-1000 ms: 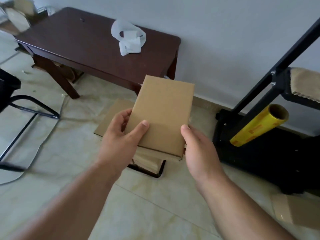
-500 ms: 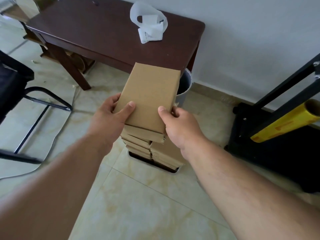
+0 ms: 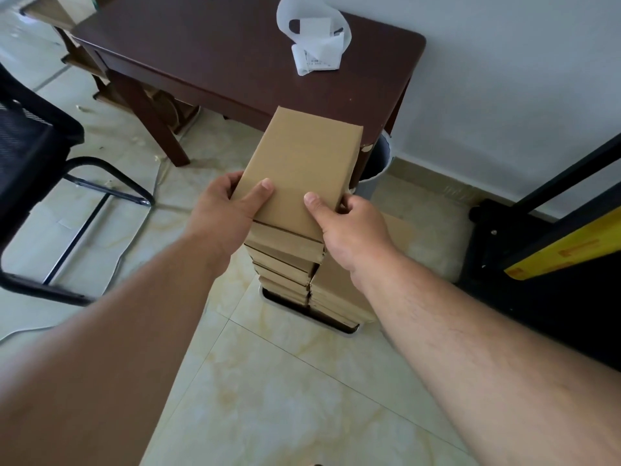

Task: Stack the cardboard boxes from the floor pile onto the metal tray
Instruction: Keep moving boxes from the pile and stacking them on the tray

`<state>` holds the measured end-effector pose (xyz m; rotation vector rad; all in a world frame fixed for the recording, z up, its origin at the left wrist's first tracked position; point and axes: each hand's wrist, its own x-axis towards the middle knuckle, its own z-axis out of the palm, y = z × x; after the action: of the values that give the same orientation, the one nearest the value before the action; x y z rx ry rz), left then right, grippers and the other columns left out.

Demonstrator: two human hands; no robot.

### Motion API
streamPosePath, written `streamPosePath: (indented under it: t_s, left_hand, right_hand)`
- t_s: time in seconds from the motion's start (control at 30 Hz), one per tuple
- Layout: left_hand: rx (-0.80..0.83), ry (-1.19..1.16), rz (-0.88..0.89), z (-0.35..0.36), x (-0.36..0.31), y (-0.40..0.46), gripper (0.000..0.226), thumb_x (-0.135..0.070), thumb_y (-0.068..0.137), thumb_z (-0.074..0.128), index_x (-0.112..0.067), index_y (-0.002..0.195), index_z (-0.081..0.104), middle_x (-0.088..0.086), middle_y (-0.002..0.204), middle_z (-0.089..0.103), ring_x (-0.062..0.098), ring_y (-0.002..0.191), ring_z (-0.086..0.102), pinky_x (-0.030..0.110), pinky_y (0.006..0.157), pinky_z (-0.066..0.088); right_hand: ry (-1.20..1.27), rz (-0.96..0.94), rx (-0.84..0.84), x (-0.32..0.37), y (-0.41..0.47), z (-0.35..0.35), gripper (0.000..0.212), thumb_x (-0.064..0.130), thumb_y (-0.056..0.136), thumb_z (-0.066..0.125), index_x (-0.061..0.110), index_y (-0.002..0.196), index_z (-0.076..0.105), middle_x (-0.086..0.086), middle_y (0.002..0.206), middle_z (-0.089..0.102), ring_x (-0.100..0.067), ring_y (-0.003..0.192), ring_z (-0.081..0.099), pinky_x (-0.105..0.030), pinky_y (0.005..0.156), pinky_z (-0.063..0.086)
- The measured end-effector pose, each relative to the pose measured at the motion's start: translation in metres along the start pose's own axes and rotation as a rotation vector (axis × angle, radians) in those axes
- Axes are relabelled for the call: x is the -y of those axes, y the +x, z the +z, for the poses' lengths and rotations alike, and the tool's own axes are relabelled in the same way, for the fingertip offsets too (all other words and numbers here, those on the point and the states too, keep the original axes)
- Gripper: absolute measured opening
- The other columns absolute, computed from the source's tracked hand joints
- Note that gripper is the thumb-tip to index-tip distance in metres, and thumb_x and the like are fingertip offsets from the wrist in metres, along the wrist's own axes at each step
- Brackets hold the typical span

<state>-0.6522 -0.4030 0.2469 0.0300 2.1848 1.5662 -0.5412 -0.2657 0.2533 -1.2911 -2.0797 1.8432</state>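
A flat brown cardboard box [image 3: 302, 163] lies on top of a tall stack of boxes [image 3: 285, 264], and both my hands grip its near end. My left hand [image 3: 225, 210] holds the left edge with the thumb on top. My right hand [image 3: 349, 227] holds the right edge, thumb also on top. The stack stands in a metal tray [image 3: 336, 326] on the floor; only the tray's front rim shows. A lower second column of boxes [image 3: 336, 297] sits to the right in the tray, partly behind my right forearm.
A dark wooden table [image 3: 218, 52] with a white plastic bag [image 3: 316, 42] stands behind the stack. A grey bin [image 3: 376, 163] sits beside the table leg. A black chair [image 3: 33, 156] is at the left, a black frame with a yellow roll [image 3: 564, 250] at the right.
The box held in the air a second ago has come down onto the stack. My view has shifted closer and more over the tray. Both hands keep their grip.
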Motion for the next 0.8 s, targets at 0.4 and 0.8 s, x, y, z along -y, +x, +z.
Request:
streamPosePath:
  t_s: [0.4, 0.8]
  left_hand:
    - [0.072, 0.001, -0.027, -0.011, 0.026, 0.018, 0.044, -0.042, 0.088, 0.077, -0.033, 0.129, 0.065, -0.013, 0.115, 0.072, 0.003, 0.105, 0.067, 0.021, 0.087, 0.048]
    - [0.085, 0.035, -0.035, -0.008, 0.040, 0.025, 0.045, -0.041, 0.089, 0.077, -0.032, 0.131, 0.063, -0.012, 0.119, 0.072, 0.004, 0.107, 0.068, 0.023, 0.091, 0.050]
  right_hand:
    - [-0.018, 0.053, -0.023, -0.013, 0.003, 0.023, 0.054, 0.054, 0.089, 0.073, 0.018, 0.126, 0.058, 0.006, 0.113, 0.069, -0.016, 0.098, 0.066, -0.028, 0.082, 0.048]
    - [-0.037, 0.100, -0.017, -0.028, 0.012, 0.027, 0.056, 0.053, 0.088, 0.074, 0.017, 0.127, 0.052, 0.012, 0.100, 0.061, -0.012, 0.088, 0.061, -0.030, 0.082, 0.048]
